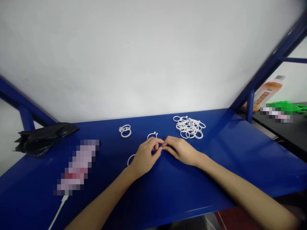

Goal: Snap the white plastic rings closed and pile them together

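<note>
My left hand (146,155) and my right hand (181,149) meet above the blue tabletop, their thumbs and forefingers pinched together at the tips. Whatever is between the fingertips is too small or hidden to make out. Just behind my left fingers shows the top of a white plastic ring (151,134) with a small knob; I cannot tell whether it is held or lying there. Another white ring (129,158) is partly covered by my left hand. A small group of white rings (126,133) lies farther back on the left. Beyond my right hand is a loose pile of similar rings (189,127).
On the blue table (216,140), a blurred-out object with a white cable (59,207) lies at left, near a crumpled black plastic bag (46,139). A white wall and blue frame bars (250,103) bound the table. A bottle (267,94) stands beyond on the right.
</note>
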Available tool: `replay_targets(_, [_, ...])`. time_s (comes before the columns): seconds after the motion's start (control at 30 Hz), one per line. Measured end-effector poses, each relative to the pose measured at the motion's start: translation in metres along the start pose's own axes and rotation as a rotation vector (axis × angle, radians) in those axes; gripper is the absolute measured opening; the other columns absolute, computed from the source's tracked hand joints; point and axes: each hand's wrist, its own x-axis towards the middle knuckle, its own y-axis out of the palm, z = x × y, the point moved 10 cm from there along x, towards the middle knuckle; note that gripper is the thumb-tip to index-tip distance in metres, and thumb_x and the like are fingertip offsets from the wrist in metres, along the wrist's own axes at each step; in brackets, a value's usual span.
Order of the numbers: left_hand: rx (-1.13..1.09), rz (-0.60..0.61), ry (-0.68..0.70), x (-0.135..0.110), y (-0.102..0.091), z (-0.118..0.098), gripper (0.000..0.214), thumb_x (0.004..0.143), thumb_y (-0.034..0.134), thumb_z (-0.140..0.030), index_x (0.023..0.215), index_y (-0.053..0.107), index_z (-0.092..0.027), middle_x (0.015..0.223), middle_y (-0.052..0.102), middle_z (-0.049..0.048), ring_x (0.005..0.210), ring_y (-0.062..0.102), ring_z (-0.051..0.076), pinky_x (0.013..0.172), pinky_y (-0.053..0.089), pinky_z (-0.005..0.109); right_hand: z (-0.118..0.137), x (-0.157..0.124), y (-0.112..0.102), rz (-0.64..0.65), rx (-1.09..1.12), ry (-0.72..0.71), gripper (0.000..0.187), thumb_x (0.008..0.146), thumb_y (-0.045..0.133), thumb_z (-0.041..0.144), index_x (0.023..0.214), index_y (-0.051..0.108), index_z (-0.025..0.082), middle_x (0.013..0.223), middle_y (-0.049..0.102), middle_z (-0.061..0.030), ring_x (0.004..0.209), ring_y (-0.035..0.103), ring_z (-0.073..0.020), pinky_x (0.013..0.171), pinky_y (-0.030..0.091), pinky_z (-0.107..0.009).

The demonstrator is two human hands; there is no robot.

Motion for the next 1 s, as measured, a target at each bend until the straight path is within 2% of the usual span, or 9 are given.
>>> replay_targets(0.17, [0.246,-0.026,0.022,0.001,-0.006,0.004,0.021,0.091,0.053,-0.015,0.109,0.062,-0.021,0.098,0.066,0.0043,0.096,0.060,0.021,0.091,0.049,0.040,-0.007,0.001,0.003,0.026,-0.056,0.034,0.013,0.099,0.052,0.024,0.094,0.063,0.019,0.092,0.065,-0.0054,0.085,0.062,-0.0181,0.080,0.051,-0.032])
replay_targets(0.3, [0.455,0.048,-0.069,0.000,-0.004,0.026,0.039,0.088,0.055,-0.015,0.126,0.057,-0.020,0.127,0.062,0.0090,0.116,0.055,0.028,0.097,0.045,0.046,-0.008,0.001,0.004,0.047,-0.062,0.041,0.012,0.099,0.054,0.025,0.099,0.064,0.018,0.097,0.066,-0.0058,0.090,0.063,-0.0182,0.084,0.051,-0.032])
replay_targets(0.37, [0.508,0.129,-0.105,-0.001,0.002,0.034,0.034,0.088,0.056,-0.014,0.122,0.060,-0.019,0.125,0.064,0.0087,0.113,0.056,0.028,0.095,0.045,0.046,-0.009,0.001,0.004,0.041,-0.081,0.054,0.013,0.099,0.054,0.025,0.101,0.064,0.018,0.098,0.067,-0.0058,0.092,0.063,-0.0184,0.085,0.051,-0.033])
replay_targets(0.43, [0.524,0.185,-0.096,-0.001,0.009,0.035,0.020,0.092,0.055,-0.015,0.109,0.064,-0.019,0.112,0.068,0.0062,0.104,0.058,0.026,0.090,0.045,0.044,-0.013,0.001,0.003,0.020,-0.139,0.094,0.015,0.099,0.054,0.027,0.103,0.065,0.018,0.099,0.067,-0.0064,0.092,0.063,-0.0197,0.085,0.051,-0.034])
replay_targets(0.57, [0.470,0.229,0.042,-0.002,0.022,0.015,0.011,0.096,0.055,-0.022,0.090,0.065,-0.022,0.092,0.069,0.0016,0.092,0.059,0.022,0.083,0.043,0.039,-0.024,-0.001,0.000,-0.026,-0.271,0.193,0.022,0.099,0.053,0.035,0.103,0.065,0.018,0.098,0.065,-0.0082,0.092,0.063,-0.0220,0.083,0.051,-0.036])
replay_targets(0.67, [0.374,0.237,0.119,-0.005,0.030,0.000,0.005,0.094,0.059,-0.020,0.098,0.062,-0.022,0.090,0.070,-0.0003,0.087,0.061,0.020,0.079,0.043,0.035,-0.027,-0.001,0.001,-0.026,-0.265,0.225,0.020,0.098,0.055,0.035,0.101,0.064,0.017,0.096,0.064,-0.0075,0.088,0.063,-0.0206,0.079,0.050,-0.033])
replay_targets(0.77, [0.294,0.197,0.137,-0.006,0.026,-0.007,0.012,0.093,0.059,-0.018,0.105,0.058,-0.022,0.093,0.070,-0.0010,0.084,0.063,0.017,0.080,0.045,0.033,-0.027,-0.001,0.002,-0.015,-0.226,0.230,0.011,0.095,0.056,0.026,0.096,0.062,0.018,0.093,0.063,-0.0059,0.086,0.062,-0.0190,0.075,0.049,-0.030])
replay_targets(0.9, [0.325,0.094,0.067,-0.002,0.009,-0.001,0.019,0.094,0.057,-0.019,0.113,0.057,-0.021,0.109,0.069,0.0031,0.094,0.064,0.019,0.085,0.046,0.035,-0.023,-0.001,0.004,-0.005,-0.186,0.206,0.004,0.086,0.060,0.014,0.087,0.060,0.018,0.087,0.062,-0.0040,0.082,0.060,-0.0177,0.074,0.047,-0.029])
replay_targets(1.0, [0.316,0.154,0.039,-0.002,0.013,0.006,0.018,0.095,0.058,-0.024,0.112,0.060,-0.022,0.109,0.068,0.0036,0.098,0.063,0.021,0.087,0.047,0.037,-0.020,-0.001,0.004,-0.024,-0.122,0.190,0.006,0.087,0.059,0.013,0.089,0.058,0.018,0.083,0.063,-0.0027,0.076,0.059,-0.0163,0.069,0.045,-0.027])
